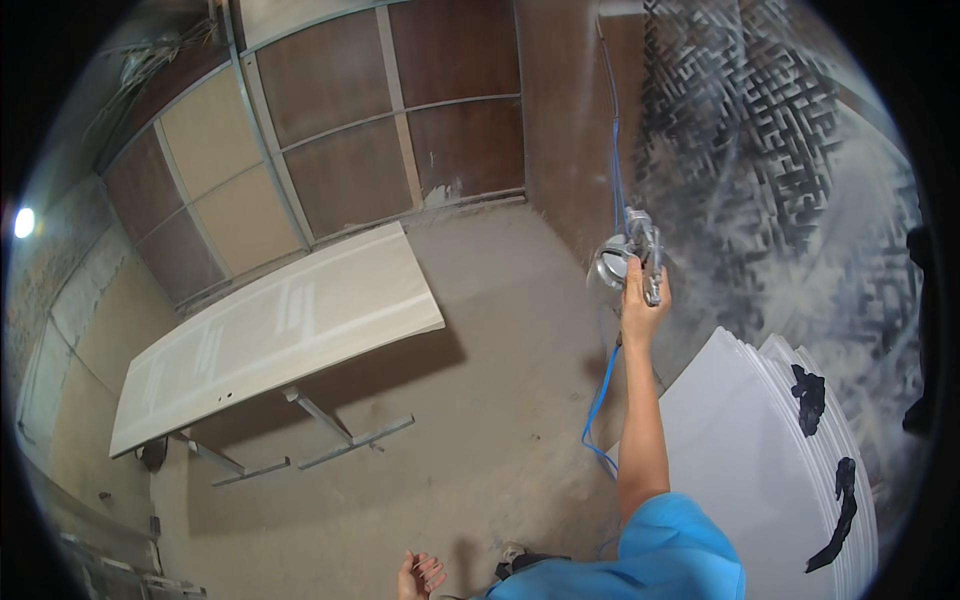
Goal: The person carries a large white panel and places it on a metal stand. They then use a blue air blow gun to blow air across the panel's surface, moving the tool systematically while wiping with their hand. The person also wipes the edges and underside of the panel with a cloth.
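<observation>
My right hand [641,305] is raised at arm's length and closed around the handle of a metal spray gun [630,255] with a round cup. A blue air hose [601,390] runs from the gun up the wall and also hangs down beside my arm. My left hand [420,576] shows at the bottom edge, fingers loosely apart, holding nothing. A pale door panel [285,330] lies flat on metal stands to the left, well away from both hands.
A stack of white panels [760,450] with black pads on their edges leans at the right. Behind it is a paint-spattered filter wall [760,150]. Brown panelled walls [400,120] close the back. The floor [480,420] is dusty concrete.
</observation>
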Motion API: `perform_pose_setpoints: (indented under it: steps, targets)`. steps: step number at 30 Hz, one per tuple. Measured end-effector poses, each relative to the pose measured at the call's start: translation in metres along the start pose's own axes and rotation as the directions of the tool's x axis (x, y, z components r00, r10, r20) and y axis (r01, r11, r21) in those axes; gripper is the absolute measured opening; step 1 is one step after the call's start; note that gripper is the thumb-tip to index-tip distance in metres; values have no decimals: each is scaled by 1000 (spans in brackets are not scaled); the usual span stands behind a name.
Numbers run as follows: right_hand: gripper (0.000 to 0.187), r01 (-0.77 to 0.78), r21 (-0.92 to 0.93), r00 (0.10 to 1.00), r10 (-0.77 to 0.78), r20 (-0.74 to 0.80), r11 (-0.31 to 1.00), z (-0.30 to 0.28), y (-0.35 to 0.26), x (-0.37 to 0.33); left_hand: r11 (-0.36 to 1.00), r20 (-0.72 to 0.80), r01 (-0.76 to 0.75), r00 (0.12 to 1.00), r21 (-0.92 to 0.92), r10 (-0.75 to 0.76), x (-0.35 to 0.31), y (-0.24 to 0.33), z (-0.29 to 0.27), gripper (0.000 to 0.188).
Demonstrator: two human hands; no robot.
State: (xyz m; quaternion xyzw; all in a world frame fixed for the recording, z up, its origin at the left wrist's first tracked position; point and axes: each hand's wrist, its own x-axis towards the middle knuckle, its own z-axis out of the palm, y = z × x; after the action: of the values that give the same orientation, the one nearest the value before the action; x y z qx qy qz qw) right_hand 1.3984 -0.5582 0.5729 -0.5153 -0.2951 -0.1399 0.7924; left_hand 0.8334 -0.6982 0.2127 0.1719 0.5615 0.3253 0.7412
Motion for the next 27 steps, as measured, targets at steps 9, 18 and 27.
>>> perform_pose_setpoints:
  steps: [9, 18, 27]
  targets:
    - [20, -130, 16, 974, 125, 188, 991, 22, -66, -133, 996, -38, -88, 995, 4, 88, -22, 12, -108, 52]
    - [41, -657, -33, 418, 401, 815, 753, 33, -165, -388, 846, 147, -412, 911, 339, 385, -63, 61, -203, 70]
    - [48, -952, -7, -11, -11, 1000, 305, 241, -290, -555, 460, 797, -886, 320, 60, 512, -66, 165, -165, 78]
